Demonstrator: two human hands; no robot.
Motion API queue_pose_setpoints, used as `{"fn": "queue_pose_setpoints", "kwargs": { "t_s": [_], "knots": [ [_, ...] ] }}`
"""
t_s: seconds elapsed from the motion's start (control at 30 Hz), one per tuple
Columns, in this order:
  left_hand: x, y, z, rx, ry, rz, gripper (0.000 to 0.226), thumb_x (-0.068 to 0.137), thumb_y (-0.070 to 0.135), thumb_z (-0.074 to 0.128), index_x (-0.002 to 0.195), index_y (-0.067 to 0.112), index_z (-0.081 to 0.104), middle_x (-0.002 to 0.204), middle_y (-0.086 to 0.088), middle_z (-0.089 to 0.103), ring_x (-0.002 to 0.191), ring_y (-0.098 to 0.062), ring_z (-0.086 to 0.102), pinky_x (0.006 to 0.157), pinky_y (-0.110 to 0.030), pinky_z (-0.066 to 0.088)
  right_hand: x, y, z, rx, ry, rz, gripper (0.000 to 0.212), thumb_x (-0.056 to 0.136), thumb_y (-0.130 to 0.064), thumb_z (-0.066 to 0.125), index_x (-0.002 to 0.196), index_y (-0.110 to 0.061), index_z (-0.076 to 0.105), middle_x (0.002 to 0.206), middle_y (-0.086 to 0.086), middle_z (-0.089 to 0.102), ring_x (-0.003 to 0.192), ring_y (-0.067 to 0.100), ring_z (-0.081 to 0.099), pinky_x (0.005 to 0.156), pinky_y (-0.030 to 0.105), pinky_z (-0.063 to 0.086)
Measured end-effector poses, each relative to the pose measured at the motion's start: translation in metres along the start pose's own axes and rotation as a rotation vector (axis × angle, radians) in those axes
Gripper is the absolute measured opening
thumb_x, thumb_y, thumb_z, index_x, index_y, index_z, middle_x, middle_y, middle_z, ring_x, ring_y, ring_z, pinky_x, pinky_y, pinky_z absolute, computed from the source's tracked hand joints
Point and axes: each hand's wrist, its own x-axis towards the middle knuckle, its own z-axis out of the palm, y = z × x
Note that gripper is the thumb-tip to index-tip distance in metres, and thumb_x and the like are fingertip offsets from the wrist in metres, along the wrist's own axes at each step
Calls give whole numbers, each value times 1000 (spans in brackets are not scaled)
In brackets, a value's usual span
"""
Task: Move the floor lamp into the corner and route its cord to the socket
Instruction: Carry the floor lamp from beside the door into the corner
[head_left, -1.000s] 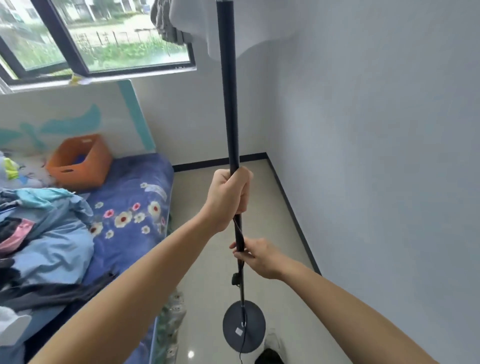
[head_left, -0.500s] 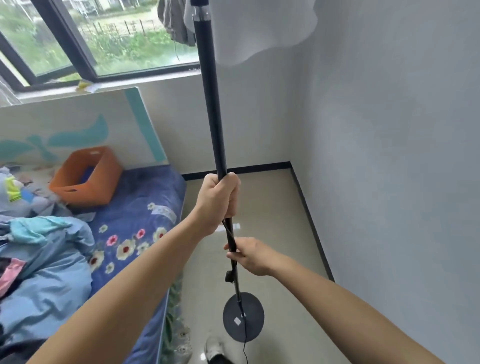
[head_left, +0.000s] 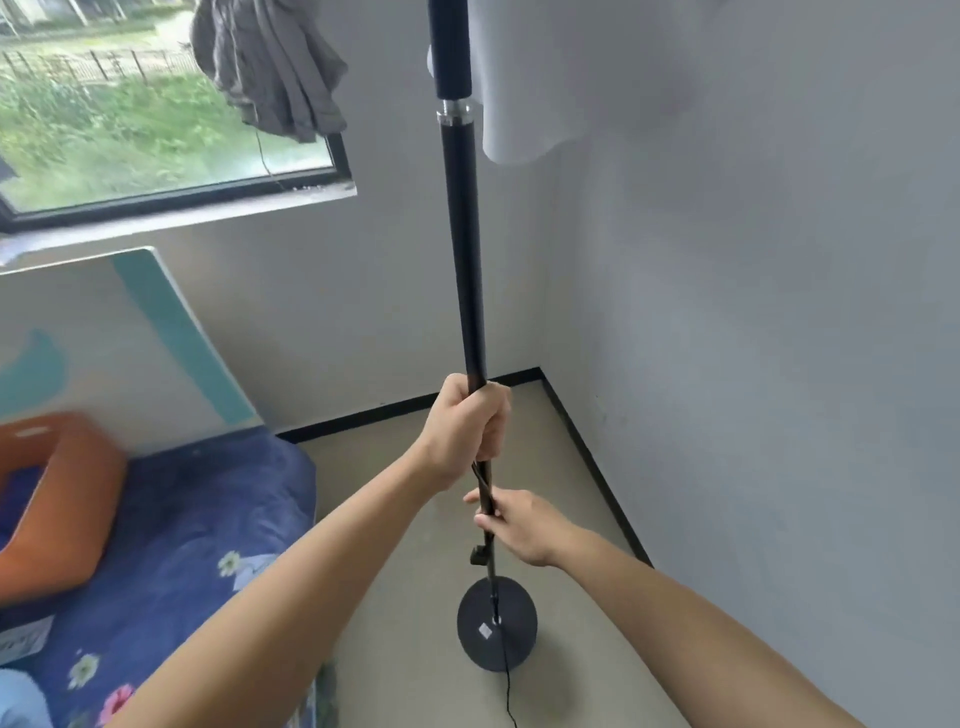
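Observation:
The floor lamp has a thin black pole (head_left: 464, 249), a white shade (head_left: 524, 104) at the top and a round black base (head_left: 496, 631) close to the floor. My left hand (head_left: 467, 426) is wrapped around the pole at mid-height. Just below it my right hand (head_left: 519, 527) grips the pole above a small black clip. A thin black cord (head_left: 509, 691) runs from the base toward the bottom edge. The room corner (head_left: 540, 371) lies a short way beyond the base. No socket is in view.
A bed with a blue flowered cover (head_left: 197, 525) and an orange bin (head_left: 57, 499) fills the left side. A grey garment (head_left: 275, 67) hangs by the window (head_left: 130, 114). The grey wall (head_left: 753, 364) runs along the right, with a strip of beige floor (head_left: 415, 545) between.
The view has moved forward and turned right toward the corner. The lamp has travelled with both hands closer to the corner, and less of the bed shows.

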Motion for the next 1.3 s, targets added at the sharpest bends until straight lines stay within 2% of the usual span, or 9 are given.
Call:
{"fn": "queue_pose_setpoints", "kwargs": {
  "t_s": [0.2,0.3,0.4,0.5,0.7,0.83,1.0,1.13,1.3],
  "knots": [
    [106,-2,-35,32,-56,37,42,71,5,37,36,29,31,41,9,25,40,-10,17,44,-18,19,96,5,-55,-3,77,68,9,96,-39,50,98,-35,57,101,-3,70,88,21,61,71,33,45],
    [168,-8,-44,52,-26,36,41,73,11,42,37,27,31,40,8,25,42,-13,18,45,-21,20,150,17,-86,12,117,68,9,96,-39,51,96,-34,59,98,0,70,86,22,60,71,33,44],
    [234,-16,-47,86,67,11,46,79,28,54,41,23,28,42,5,24,44,-18,18,47,-27,19,205,36,-120,26,124,78,12,95,-38,53,96,-32,63,94,-2,68,83,20,58,67,31,41],
    [301,-19,-47,141,133,-58,59,85,54,57,41,28,26,42,7,24,41,-16,21,46,-26,23,258,52,-162,63,88,90,12,93,-34,59,96,-28,68,92,-4,67,82,18,60,61,27,41],
    [415,-8,-65,194,143,-103,62,83,66,54,44,26,26,46,4,23,42,-18,20,48,-29,24,346,64,-239,105,17,38,18,92,-27,64,105,-18,71,107,3,69,95,21,64,81,29,47],
    [480,-4,-82,161,79,-102,60,84,65,53,44,28,27,45,7,24,39,-14,21,44,-24,26,399,75,-277,109,10,20,25,92,-30,63,115,-24,68,113,0,67,97,17,63,80,25,43],
    [554,-14,-114,78,10,-127,62,81,65,56,45,25,24,45,7,22,41,-16,16,43,-24,24,463,88,-305,128,74,70,29,92,-35,61,121,-32,66,104,-6,65,89,12,59,69,21,40],
    [614,-27,-154,21,-89,-151,62,78,65,59,47,25,22,45,7,20,43,-17,13,46,-30,16,523,85,-316,84,80,131,36,96,-34,56,132,-32,58,124,1,66,97,19,63,78,28,45],
    [688,-36,-202,11,-319,-180,57,80,55,59,46,25,26,45,5,20,43,-15,15,48,-34,15,595,72,-332,105,148,260,38,98,-27,54,136,-30,54,129,7,63,109,29,62,97,42,50]
  ]
}}
